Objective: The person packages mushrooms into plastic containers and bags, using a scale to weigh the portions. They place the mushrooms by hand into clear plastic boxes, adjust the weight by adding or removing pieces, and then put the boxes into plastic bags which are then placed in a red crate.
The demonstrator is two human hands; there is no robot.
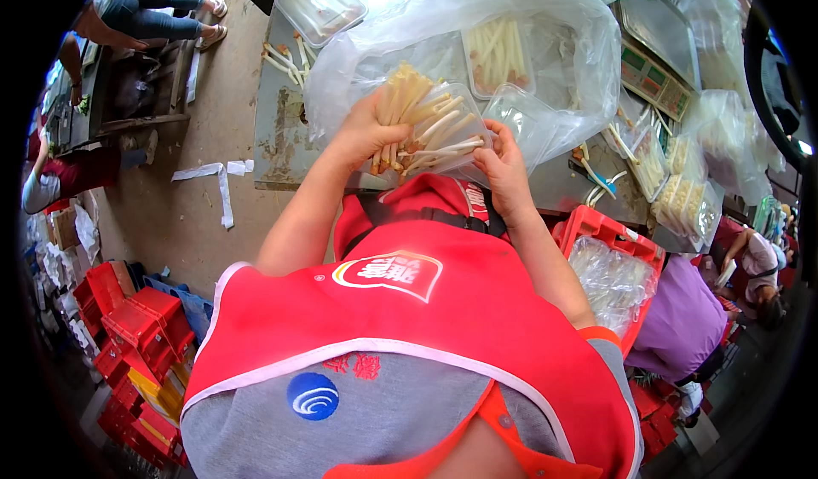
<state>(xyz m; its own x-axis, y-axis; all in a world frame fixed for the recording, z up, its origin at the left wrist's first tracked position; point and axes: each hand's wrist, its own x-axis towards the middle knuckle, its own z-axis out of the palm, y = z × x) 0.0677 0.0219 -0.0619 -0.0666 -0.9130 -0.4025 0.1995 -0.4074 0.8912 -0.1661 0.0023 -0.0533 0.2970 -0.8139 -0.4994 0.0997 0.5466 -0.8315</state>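
Observation:
My left hand (367,135) grips a bunch of pale, long-stemmed mushrooms (409,95) with brownish ends. The bunch is held over the left side of a clear plastic tray (476,111), in which more stems (444,127) lie loosely. With thumb and fingers, my right hand (503,167) holds the tray's near right corner. Beyond the hands, a large translucent plastic bag (396,41) spreads over the metal table (281,140). Among its folds are a tray of aligned stems (500,57) and another clear plastic container (521,111), whose contents I cannot tell.
A filled clear box (319,6) stands at the table's far left beside loose stems (284,63). To the right are a digital scale (658,79) and bagged packs (684,201). A red crate (578,220) holds clear plastic. People (680,319) work nearby; red crates (144,325) stack lower left.

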